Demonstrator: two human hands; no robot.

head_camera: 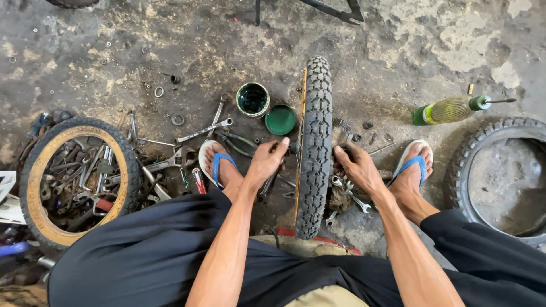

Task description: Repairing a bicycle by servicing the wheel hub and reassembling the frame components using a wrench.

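A black knobby-treaded rubber wheel [314, 145] stands upright on its edge on the stained concrete floor [114, 45], between the person's two feet in blue-strapped sandals. The left hand [266, 161] is curled against the wheel's left side at hub height, fingers closed around what seems to be the axle end, though the tyre hides most of that part. The right hand [355, 165] presses the opposite side at the same height, fingers bent and gripping at the hub; what exactly it grasps cannot be told. Below the right hand, several silver steel spanners [348, 193] lie on the floor just beside the tyre. Near the left foot lie more loose wrenches, and beyond them a round green-lined tin [252, 99] with its green lid [281, 120] just beside it. Far left, a black tyre with a tan inner rim [73, 181] lies flat, filled with tools. To the right, a green plastic oil bottle [449, 110] lies on its side near another black tyre [500, 176].
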